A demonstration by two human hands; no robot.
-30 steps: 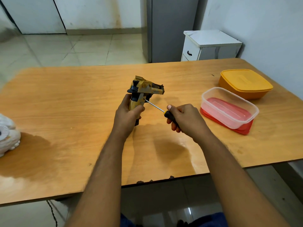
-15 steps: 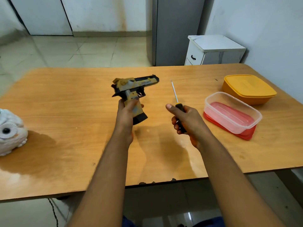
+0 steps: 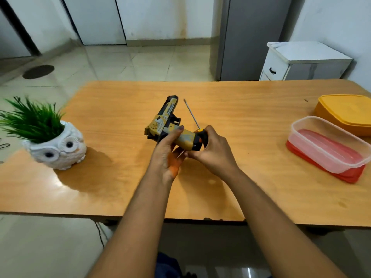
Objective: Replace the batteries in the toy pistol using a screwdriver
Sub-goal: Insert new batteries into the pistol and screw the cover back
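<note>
The yellow and black toy pistol (image 3: 167, 122) is held above the middle of the wooden table (image 3: 251, 117), its barrel pointing away from me and its grip turned to the right. My left hand (image 3: 167, 151) grips it from below, thumb across the grip. My right hand (image 3: 212, 151) holds the black and orange handle of the screwdriver (image 3: 192, 116), whose thin shaft points up and away, clear of the pistol. The right hand's fingertips also touch the butt end of the pistol grip. No batteries are visible.
A white owl pot with a green plant (image 3: 55, 144) stands at the left. At the right are a clear plastic box on a red lid (image 3: 329, 145) and a closed orange box (image 3: 345, 111). A white cabinet (image 3: 301, 61) stands beyond the table.
The pistol has been turned so that its barrel points away and its grip lies to the right. My right hand moved in to the grip's butt with the screwdriver. The view shifted left, showing the owl pot.
</note>
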